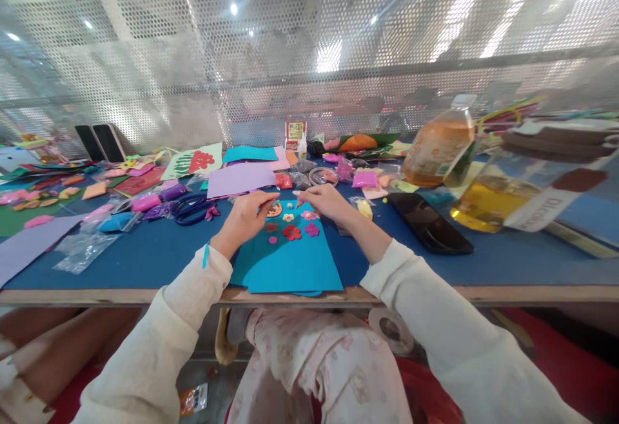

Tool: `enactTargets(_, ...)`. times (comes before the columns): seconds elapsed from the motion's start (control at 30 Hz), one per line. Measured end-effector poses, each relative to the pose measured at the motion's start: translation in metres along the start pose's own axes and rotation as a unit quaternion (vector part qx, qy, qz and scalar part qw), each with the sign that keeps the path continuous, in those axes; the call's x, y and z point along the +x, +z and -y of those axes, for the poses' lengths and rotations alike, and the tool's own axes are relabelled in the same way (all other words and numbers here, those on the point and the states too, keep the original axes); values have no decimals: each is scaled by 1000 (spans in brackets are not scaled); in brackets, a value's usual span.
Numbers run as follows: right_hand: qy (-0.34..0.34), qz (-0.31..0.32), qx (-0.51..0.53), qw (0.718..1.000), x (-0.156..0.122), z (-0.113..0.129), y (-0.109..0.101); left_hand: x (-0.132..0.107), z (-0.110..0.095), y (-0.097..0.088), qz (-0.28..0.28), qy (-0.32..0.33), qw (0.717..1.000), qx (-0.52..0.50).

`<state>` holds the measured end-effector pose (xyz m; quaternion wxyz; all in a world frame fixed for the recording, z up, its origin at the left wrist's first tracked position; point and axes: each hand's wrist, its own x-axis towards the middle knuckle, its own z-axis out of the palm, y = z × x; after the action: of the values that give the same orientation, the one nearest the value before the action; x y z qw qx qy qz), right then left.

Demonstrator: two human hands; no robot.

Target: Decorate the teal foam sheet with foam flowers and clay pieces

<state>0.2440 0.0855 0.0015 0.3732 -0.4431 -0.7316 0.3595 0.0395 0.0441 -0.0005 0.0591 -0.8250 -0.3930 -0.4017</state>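
Observation:
Blue paper sheets (290, 266) lie stacked before me at the table's front edge. On them sit small clay flowers: a red flower (292, 232), a purple flower (312, 229) and a pale yellow flower (288, 217), plus a pink dot (273, 240). My left hand (249, 213) is closed in a pinch at the upper left of the paper, beside an orange decorated piece (275, 209). Above the paper's upper right, my right hand (329, 201) pinches too, with a small pale bit at its fingertips. What either pinch holds is too small to name.
Blue-handled scissors (193, 210) and bagged clay (146, 202) lie to the left. On the right are a black phone (430, 221), a bottle of amber liquid (438, 144) and a jar of yellow liquid (488, 195). A perforated metal screen (280, 57) stands behind. Someone's legs (72, 353) show at lower left.

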Motion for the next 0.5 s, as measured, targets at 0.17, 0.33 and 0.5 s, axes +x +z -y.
enactTargets(0.17, 6, 10, 1, 1000, -1, 3, -1, -1, -2, -2, 27, -38, 999, -17)
enactTargets(0.33, 4, 5, -4, 1000, -1, 3, 0, -1, -1, -2, 29, -31, 999, -18)
enactTargets(0.5, 2, 8, 0, 1000, -1, 2, 0, -1, -1, -1, 26, -10, 1000, -14)
